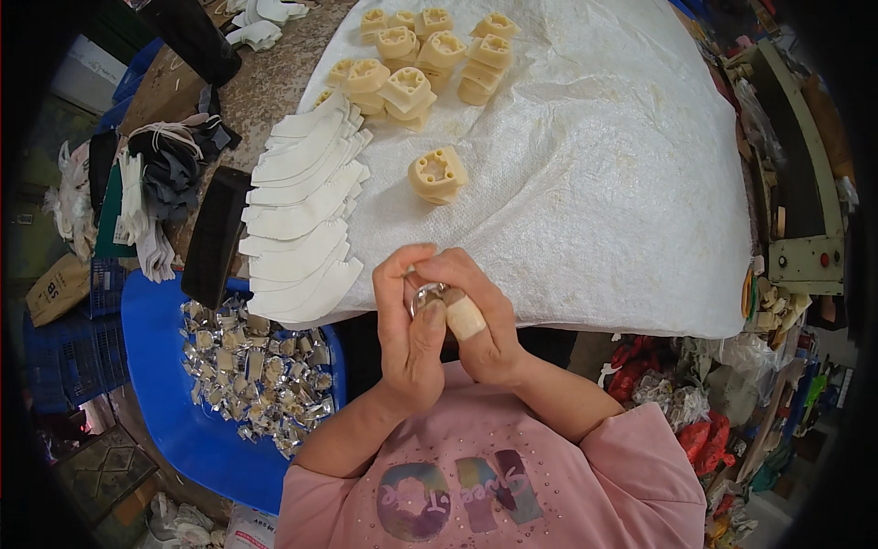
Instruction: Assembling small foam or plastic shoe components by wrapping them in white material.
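In front of my chest, my left hand (409, 343) and my right hand (489, 334) are closed together around a small cream piece with a shiny silver part (428, 296). Fingers and thumbs cover much of it. Just beyond my hands, a single cream moulded block (438, 175) with holes in its top rests on the white woven sheet (594, 183). Overlapping white curved strips (297, 220) lie in a column to the left of my hands.
More cream blocks (397, 44) are clustered and stacked at the far side. A blue tub (151, 393) at lower left holds many silver-and-cream pieces (261, 371). A black object (219, 233) stands beside the strips. Plastic bags (709, 444) and scraps lie at right.
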Demonstrator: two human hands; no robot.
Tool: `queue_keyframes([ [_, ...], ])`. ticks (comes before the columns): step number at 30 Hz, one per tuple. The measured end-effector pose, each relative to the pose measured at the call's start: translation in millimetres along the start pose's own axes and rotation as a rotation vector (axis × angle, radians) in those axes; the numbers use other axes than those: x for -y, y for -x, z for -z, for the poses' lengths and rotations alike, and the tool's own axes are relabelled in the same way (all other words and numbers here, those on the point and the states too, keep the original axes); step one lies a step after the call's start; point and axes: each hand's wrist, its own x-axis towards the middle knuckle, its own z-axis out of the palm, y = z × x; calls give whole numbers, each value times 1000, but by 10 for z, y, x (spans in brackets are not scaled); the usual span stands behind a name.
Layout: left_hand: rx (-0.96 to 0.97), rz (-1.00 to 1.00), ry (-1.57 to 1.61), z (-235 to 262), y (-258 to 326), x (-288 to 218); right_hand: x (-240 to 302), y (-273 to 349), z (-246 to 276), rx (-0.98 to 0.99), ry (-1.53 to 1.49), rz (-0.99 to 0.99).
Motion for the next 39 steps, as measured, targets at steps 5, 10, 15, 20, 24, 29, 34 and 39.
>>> queue_keyframes([
  [5,35,283,528,79,-79,-33,89,-35,72,26,-144,-339],
  [10,281,194,689,279,-132,143,136,-112,180,-88,-235,-328],
  [15,163,7,-73,181,-90,-12,273,-286,248,115,543,-141],
  [20,211,43,-331,248,-80,-36,168,-190,279,-35,350,21],
  [24,93,117,-170,256,-66,-110,103,-189,345,44,236,-150],
  [29,212,-82,-481,303,-127,-173,-14,-268,542,194,-407,-458],
  [34,239,-262,-604,246,-153,-189,19,-264,469,236,-281,-275],
  [39,130,-188,-591,206,-144,-83,41,-198,347,55,112,-220],
])
